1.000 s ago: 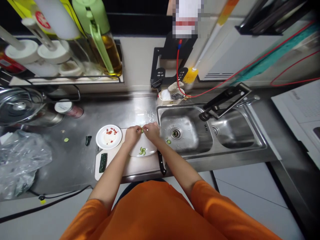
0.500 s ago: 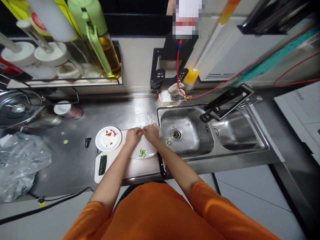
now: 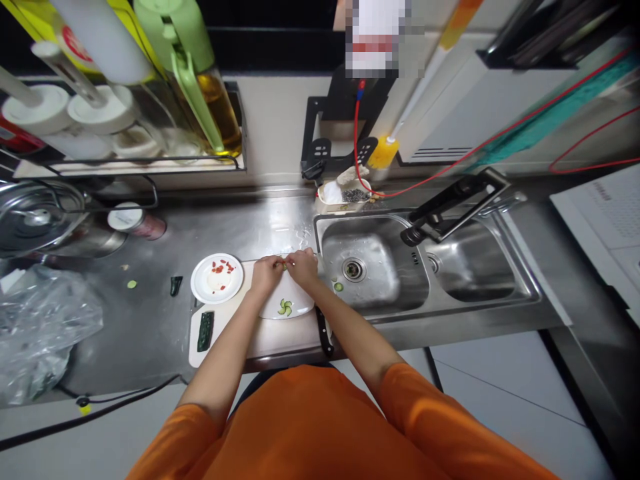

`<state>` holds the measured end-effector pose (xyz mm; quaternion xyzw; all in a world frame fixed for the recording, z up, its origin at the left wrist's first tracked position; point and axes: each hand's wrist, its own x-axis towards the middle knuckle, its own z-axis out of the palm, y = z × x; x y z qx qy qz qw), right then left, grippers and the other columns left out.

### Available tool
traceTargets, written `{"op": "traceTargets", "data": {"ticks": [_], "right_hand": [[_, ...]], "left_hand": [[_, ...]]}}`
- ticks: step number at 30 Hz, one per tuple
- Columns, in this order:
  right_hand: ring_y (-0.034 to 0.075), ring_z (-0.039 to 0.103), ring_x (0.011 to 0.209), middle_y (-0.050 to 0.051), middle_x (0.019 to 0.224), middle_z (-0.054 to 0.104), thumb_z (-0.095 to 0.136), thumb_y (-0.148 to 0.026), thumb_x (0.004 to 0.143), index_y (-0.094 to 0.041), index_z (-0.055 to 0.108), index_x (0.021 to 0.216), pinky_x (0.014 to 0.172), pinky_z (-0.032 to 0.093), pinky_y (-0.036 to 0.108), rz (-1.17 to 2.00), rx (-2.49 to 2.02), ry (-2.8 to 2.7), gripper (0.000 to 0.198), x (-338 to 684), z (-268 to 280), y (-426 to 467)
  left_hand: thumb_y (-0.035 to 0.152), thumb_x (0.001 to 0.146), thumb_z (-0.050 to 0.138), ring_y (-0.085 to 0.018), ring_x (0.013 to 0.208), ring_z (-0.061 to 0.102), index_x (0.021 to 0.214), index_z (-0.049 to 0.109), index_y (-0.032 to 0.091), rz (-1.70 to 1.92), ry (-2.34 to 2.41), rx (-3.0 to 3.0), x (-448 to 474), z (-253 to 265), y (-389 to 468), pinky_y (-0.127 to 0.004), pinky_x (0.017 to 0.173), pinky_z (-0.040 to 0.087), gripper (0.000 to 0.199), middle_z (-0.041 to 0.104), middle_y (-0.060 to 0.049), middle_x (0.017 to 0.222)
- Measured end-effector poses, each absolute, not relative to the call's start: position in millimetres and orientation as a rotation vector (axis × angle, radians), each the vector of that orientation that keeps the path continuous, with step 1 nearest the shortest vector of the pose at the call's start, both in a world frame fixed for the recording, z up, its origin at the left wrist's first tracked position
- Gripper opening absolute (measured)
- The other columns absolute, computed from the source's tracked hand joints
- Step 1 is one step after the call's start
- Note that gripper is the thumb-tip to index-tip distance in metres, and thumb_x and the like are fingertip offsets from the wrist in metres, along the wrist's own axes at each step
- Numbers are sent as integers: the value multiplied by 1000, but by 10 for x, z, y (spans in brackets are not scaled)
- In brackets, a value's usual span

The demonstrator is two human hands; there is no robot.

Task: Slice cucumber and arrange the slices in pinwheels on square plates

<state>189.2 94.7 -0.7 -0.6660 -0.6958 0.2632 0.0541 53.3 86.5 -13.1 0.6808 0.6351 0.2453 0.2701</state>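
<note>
My left hand (image 3: pixel 267 272) and my right hand (image 3: pixel 303 268) meet over the far part of a white plate (image 3: pixel 273 308), fingers pinched together. Between their fingertips shows a small greenish cucumber slice (image 3: pixel 285 266), mostly hidden by the fingers. Nearer me on that plate, thin cucumber slices (image 3: pixel 285 307) lie in a pinwheel. The plate rests on a pale cutting board (image 3: pixel 253 343). A dark green cucumber piece (image 3: pixel 205 331) lies at the board's left. By the right forearm is a black-handled knife (image 3: pixel 325 337), its blade partly hidden.
A small white plate (image 3: pixel 197 280) with red bits overlaps the board's back left corner. A cucumber end (image 3: pixel 175 285) lies farther left, near a clear plastic bag (image 3: pixel 50 327). On the right is a double sink (image 3: pixel 385 267) with a black faucet (image 3: pixel 440 213) and a cucumber scrap (image 3: pixel 339 287).
Almost nothing differs. Both hands stay pinched together above the plate, with only a slight shift of the fingers and of the whole view.
</note>
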Motion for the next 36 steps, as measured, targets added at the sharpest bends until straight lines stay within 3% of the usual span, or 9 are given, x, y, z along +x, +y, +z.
{"op": "traceTargets", "data": {"ticks": [36], "right_hand": [[24, 40, 102, 4, 99, 65, 50, -28, 88, -26, 69, 89, 76, 33, 33, 764, -2065, -2103, 20, 1881, 42, 931]], "left_hand": [[20, 75, 58, -17, 81, 64, 86, 72, 20, 666, 1731, 1783, 524, -42, 835, -27, 81, 47, 17, 72, -4, 87]]}}
